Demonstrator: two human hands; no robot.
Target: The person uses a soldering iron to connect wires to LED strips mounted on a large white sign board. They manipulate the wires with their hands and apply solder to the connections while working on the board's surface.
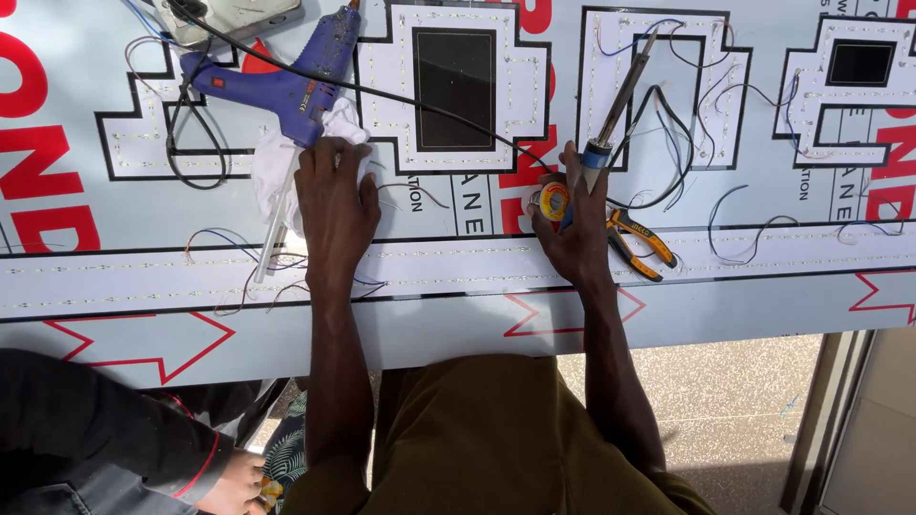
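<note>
My left hand (334, 195) lies flat on the white sign panel (458, 277), fingers resting on a crumpled white cloth (281, 162) just below a blue glue gun (286, 81). My right hand (570, 224) grips a soldering iron (620, 95) by its blue handle, tip pointing up and away over a letter cut-out lined with small lights. The same hand also holds a small round yellow and red spool (553, 201) against the panel. Thin wires (687, 124) loop across the letter by the iron's tip.
Yellow-handled pliers (637, 243) lie just right of my right hand. A black cable (420, 100) crosses the panel from the top left. A glue stick (275, 224) lies by the cloth. Another person's dark sleeve and hand (143, 448) are at the bottom left. Tiled floor (725, 401) shows beyond the panel's near edge.
</note>
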